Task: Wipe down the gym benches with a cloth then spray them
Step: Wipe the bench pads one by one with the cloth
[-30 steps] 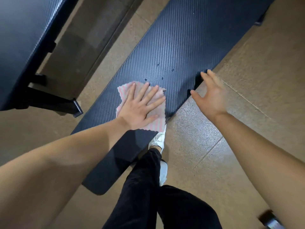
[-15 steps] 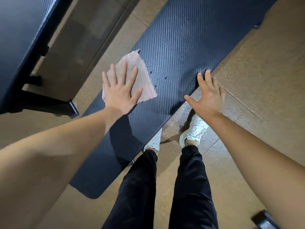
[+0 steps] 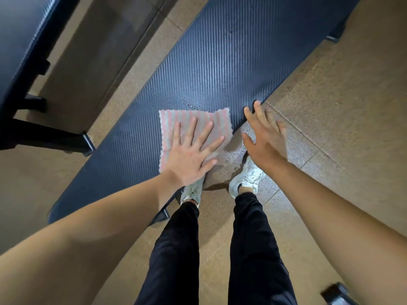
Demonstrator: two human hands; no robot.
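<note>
Cloth (image 3: 198, 119) lies partly hidden under left hand (image 3: 189, 160) on frame-cropped bench (image 3: 222, 62).

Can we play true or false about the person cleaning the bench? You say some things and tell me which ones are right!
1. The left hand lies flat on the cloth. True.
2. The cloth is plain blue. False: it has pink and grey stripes.
3. The right hand holds a spray bottle. False: it holds nothing, with its fingers spread at the edge of the bench.
4. The shoes are white. True.
</note>
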